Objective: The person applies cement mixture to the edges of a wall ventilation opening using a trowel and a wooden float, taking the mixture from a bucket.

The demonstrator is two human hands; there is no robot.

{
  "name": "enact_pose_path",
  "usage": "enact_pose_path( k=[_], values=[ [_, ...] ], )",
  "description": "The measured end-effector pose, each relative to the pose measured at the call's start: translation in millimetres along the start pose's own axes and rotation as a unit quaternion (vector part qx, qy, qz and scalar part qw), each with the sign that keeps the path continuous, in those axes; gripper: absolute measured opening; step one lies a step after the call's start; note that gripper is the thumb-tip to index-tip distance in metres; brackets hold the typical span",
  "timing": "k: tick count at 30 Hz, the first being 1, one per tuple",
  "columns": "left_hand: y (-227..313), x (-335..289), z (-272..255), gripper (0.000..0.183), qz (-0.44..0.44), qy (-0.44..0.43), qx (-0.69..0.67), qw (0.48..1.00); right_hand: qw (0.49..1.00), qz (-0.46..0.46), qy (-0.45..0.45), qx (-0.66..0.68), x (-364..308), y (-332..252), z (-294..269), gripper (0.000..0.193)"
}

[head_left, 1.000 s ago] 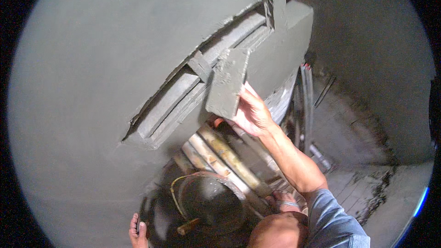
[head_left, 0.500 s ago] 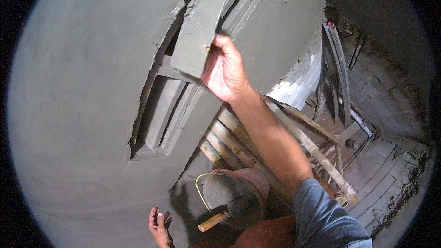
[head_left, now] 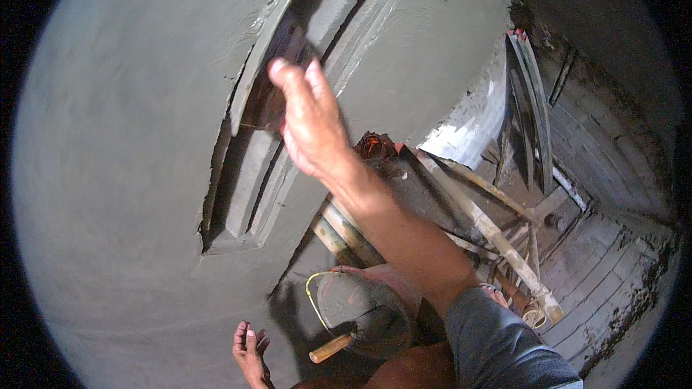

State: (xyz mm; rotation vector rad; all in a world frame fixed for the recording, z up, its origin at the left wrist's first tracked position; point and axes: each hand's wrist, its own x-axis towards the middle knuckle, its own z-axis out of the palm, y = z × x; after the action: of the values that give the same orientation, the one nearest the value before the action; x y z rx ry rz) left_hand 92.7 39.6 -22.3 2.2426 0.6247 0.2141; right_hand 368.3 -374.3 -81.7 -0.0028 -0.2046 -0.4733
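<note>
At upper centre, the right hand (head_left: 310, 119) has its fingers closed on a dark flat tool (head_left: 265, 104) (blurred), over the wall recess (head_left: 249, 184). Step, judged: plastering its edge; next calls for steady pressure. Forearm slants from lower right. Left hand (head_left: 250, 357), lower left: loosely curled, apparently unladen.
</note>
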Motion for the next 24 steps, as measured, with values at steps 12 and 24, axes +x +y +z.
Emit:
enact_pose_path(
  k=[12, 24],
  values=[
    [2, -3, 7, 0.047, 0.01, -0.014, 0.031, 0.999, 0.916, -0.213, 0.082, -0.331, -14, -27, -3, 0.027],
    [-14, 5, 3, 0.043, -0.007, -0.006, 0.046, 0.999, 0.793, -0.295, 0.023, -0.532, -8, -36, -16, 0.04]
  ],
)
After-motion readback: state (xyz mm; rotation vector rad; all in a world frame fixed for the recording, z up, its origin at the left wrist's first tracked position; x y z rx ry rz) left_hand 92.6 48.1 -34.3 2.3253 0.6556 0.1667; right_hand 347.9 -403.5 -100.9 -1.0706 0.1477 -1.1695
